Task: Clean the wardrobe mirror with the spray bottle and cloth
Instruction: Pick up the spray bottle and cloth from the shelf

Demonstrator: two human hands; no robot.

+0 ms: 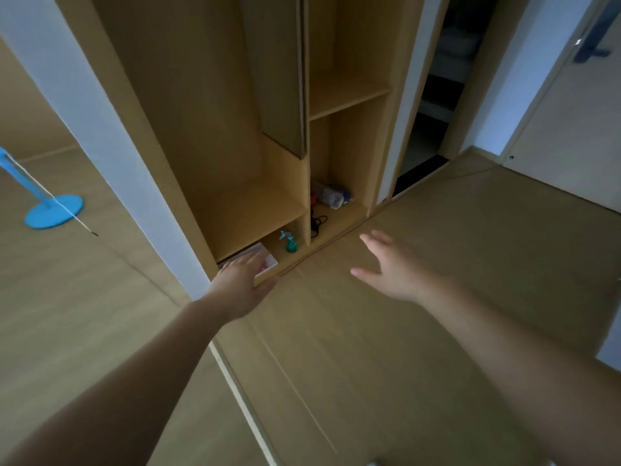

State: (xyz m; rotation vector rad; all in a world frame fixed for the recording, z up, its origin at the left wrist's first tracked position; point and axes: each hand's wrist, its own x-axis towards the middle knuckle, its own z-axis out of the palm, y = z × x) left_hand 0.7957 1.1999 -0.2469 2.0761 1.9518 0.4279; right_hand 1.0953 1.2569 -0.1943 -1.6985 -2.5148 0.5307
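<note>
One green spray bottle (pixel 290 242), no label legible, stands in the wardrobe's (pixel 215 136) low compartment; left hand (pixel 242 279) and right hand (pixel 389 264) both spread open, empty.

Dim, soft indoor light; wide-angle bending at edges; slight blur, perhaps from motion.

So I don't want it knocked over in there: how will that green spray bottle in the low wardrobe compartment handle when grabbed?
The spray bottle stands upright, small and narrow-based with a trigger head on top, so a sideways nudge would probably tip it. It looks like thin plastic, likely light. The compartment is low, so the right hand, open and nearer it, may have little room above.
</note>
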